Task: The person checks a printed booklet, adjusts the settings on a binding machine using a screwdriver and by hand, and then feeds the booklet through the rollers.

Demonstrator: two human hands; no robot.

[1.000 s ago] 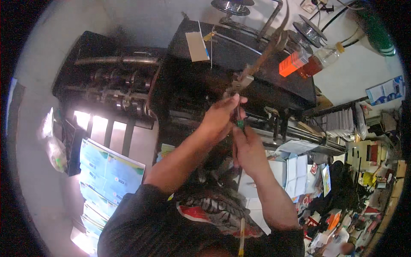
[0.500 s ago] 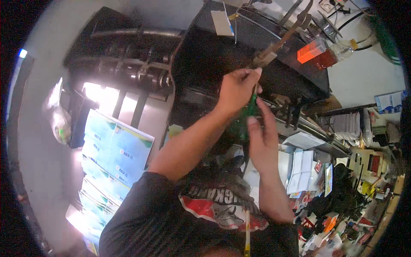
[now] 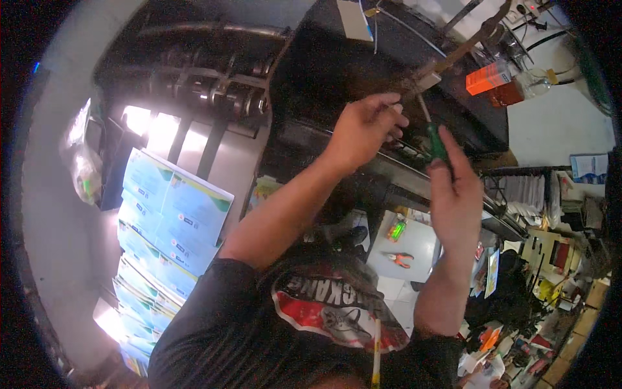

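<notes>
- The left hand (image 3: pixel 366 129) is raised in front of a big black machine (image 3: pixel 337 71), its fingers curled shut around the lower end of a long rusty metal part (image 3: pixel 453 52).
- That metal part runs up and to the right from the hand, past the machine's top edge, towards the upper right corner of the view; a small pale block sits on it just above the fingers.
- The right hand (image 3: pixel 457 194) is held upright a little lower and to the right, fingers closed loosely around the green handle of a screwdriver (image 3: pixel 435 139).
- The screwdriver's thin shaft points up and slightly left, and its tip meets the metal part right beside the left hand's fingertips.
- The two hands are near each other but not touching.
- An orange box (image 3: pixel 487 78) and a clear bottle (image 3: pixel 528 83) lie on the machine's top near its right edge, just beyond the metal part.
- To the left of the machine, stacks of pale blue and white cartons (image 3: pixel 172 207) lean in rows below a set of dark rollers (image 3: pixel 207 84).
- Lower down, between the forearms, red-handled pliers (image 3: pixel 400 258) lie on a white sheet (image 3: pixel 414 243).
- A clear plastic bag (image 3: pixel 81 162) hangs at the far left.
</notes>
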